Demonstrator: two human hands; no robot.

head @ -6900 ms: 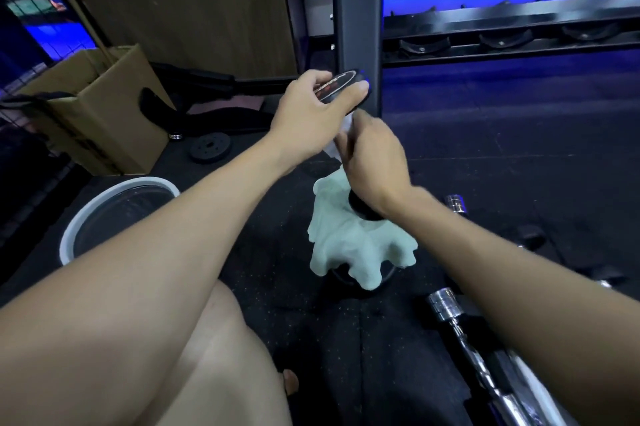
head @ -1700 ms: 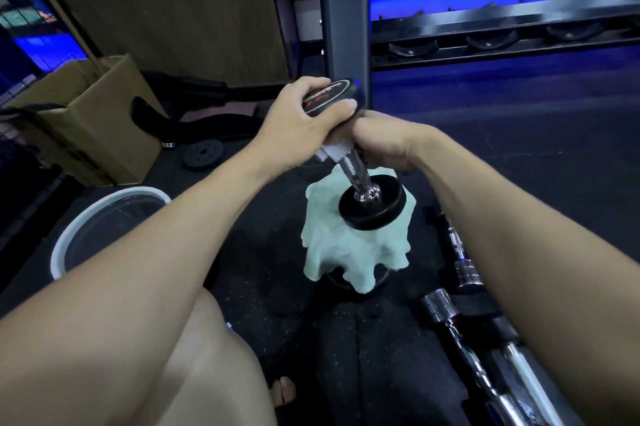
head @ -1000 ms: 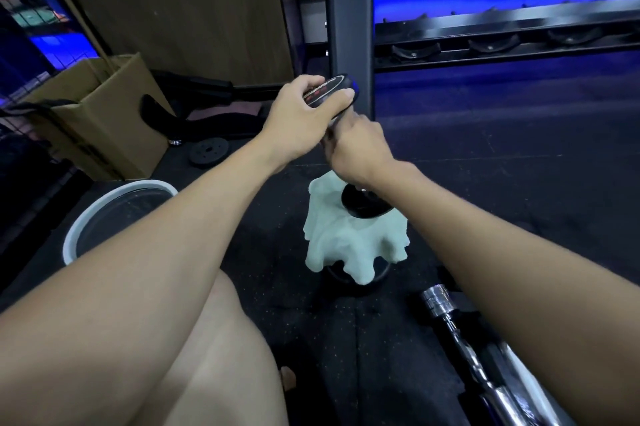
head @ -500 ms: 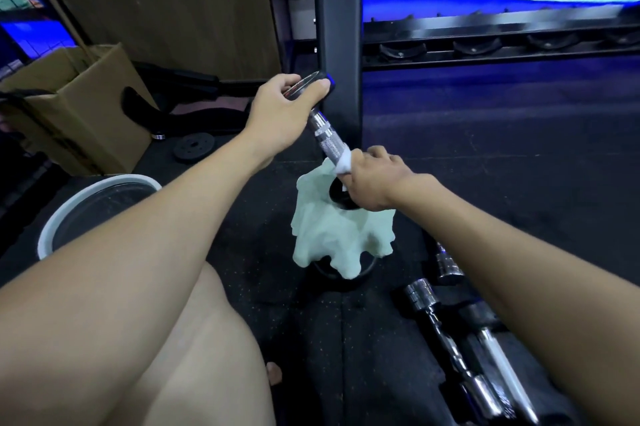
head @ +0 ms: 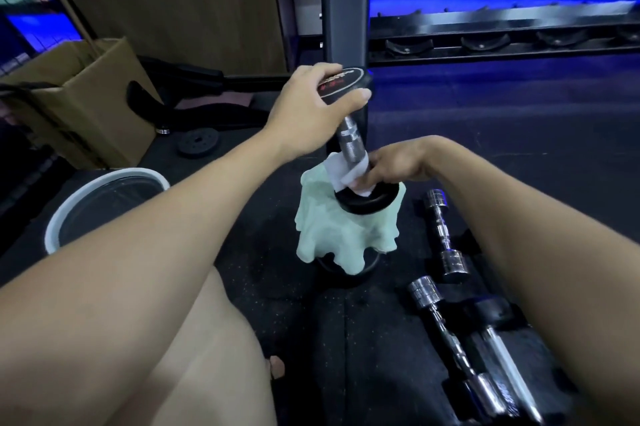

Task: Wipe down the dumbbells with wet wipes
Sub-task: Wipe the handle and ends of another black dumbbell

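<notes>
A dark rubber gym floor (head: 519, 155) is seen below a black rack; a black-ended dumbbell with a knurled steel handle (head: 351, 143) is stood tilted on a pale green cloth (head: 332, 231); its top end is clamped by the left hand (head: 308, 110); a white wet wipe (head: 343, 174) is pinched around the handle's base by the right hand (head: 398, 162); small chrome dumbbells (head: 445, 238) are lain nearby.

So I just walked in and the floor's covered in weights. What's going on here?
A person is cleaning a dumbbell stood on end atop a pale green cloth. The left hand grips its top head to steady it, while the right hand presses a white wipe around the bottom of the metal handle, just above the lower head. Several chrome dumbbells lie on the floor to the right, and a white-rimmed bucket sits to the left.
</notes>
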